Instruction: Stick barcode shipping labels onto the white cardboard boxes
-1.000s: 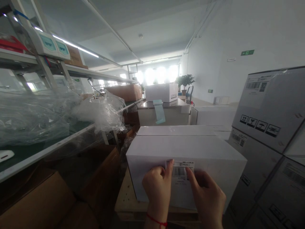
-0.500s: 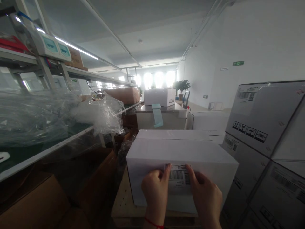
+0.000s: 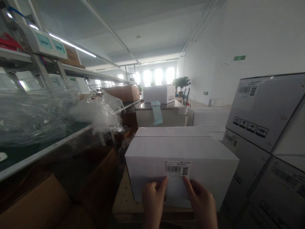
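Note:
A white carton (image 3: 181, 148) stands in front of me. On its near face, near the top edge, lies a white shipping label (image 3: 173, 169) with a barcode and a square code. My left hand (image 3: 153, 192) rests against this face with its thumb at the label's lower left. My right hand (image 3: 200, 194) mirrors it, thumb tip at the lower right, just under the square code. Both hands have their fingers curled in and the thumbs stretched out. Nothing shows in either hand.
The carton sits on a wooden pallet (image 3: 121, 198). Stacked white cartons (image 3: 262, 108) rise at the right. Left is a bench (image 3: 78, 132) with clear plastic bags (image 3: 95, 109); open brown cartons (image 3: 40, 197) lie below. A light-blue strip (image 3: 157, 114) hangs from a table behind.
Both hands have slid down the carton's face, from the label's top corners to its lower edge. The label's printed part is now uncovered. My view has shifted slightly.

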The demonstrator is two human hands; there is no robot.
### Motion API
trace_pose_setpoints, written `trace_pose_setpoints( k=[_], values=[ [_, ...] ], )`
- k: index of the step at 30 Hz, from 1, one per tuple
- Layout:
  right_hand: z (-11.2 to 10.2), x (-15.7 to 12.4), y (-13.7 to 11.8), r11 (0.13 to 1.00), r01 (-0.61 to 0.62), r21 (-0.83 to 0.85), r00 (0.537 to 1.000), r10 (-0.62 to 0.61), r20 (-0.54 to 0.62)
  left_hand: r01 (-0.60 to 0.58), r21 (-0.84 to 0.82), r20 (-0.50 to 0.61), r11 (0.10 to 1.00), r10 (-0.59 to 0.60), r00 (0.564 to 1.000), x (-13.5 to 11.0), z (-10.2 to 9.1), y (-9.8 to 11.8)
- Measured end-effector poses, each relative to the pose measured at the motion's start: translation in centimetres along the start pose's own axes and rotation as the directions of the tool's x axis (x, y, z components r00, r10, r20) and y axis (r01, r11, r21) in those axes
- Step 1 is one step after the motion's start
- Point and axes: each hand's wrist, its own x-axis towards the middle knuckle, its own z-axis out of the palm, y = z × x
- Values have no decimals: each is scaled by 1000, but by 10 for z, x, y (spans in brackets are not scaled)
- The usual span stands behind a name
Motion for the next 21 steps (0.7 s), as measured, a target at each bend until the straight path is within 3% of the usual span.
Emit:
trace_pose_setpoints(
  k=[9,13,15,17,18,20,21],
  values=[
    [12,-1,24,983,-54,175,998,46,49,11,-24,47,1000,-10,999,3,7,-22],
    [4,0,41,998,-65,-14,995,66,74,-9,49,5,999,9,1000,5,6,-40],
    [-7,-3,35,1000,-13,0,1000,13,-5,-22,102,-14,995,24,1000,4,4,-51],
    [-18,-6,11,972,89,217,994,-74,-78,-14,93,-9,996,15,1000,1,2,-60],
    [-22,-7,-7,917,125,379,992,-117,-44,-10,70,4,998,10,1000,-1,2,-63],
    [-24,-6,-43,742,39,670,960,-214,182,-16,21,47,1000,15,999,-7,3,-67],
    [-20,-4,-56,675,-47,736,918,-261,298,-21,3,73,1000,21,997,-10,5,-69]
  ],
)
